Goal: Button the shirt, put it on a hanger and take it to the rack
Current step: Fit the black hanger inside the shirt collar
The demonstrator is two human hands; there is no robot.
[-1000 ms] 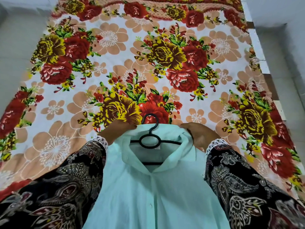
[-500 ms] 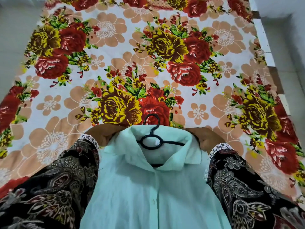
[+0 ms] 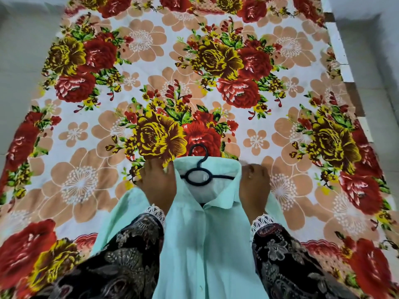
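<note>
Shirt (image 3: pixel 207 244) lies flat on the floral bedsheet (image 3: pixel 90 130), collar away from me, front placket closed as far as I can see. Left to right: my left hand (image 3: pixel 158 186) rests palm-down on the left shoulder, fingers spread, pressing cloth, nothing pinched. Black hanger (image 3: pixel 199 172) sits inside the collar, hook poking out past the neckline, bar running under the fabric toward both shoulders. My right hand (image 3: pixel 254 186) is flat on the right shoulder, same open grip, holding nothing. Fabric looks thin, soft and light; it will sag and slide off the hanger ends if tilted. Hanger is the only stiff part. Best lift point, I judge: the hook or the ring below it, keeping it level. Rack not in view.
</note>
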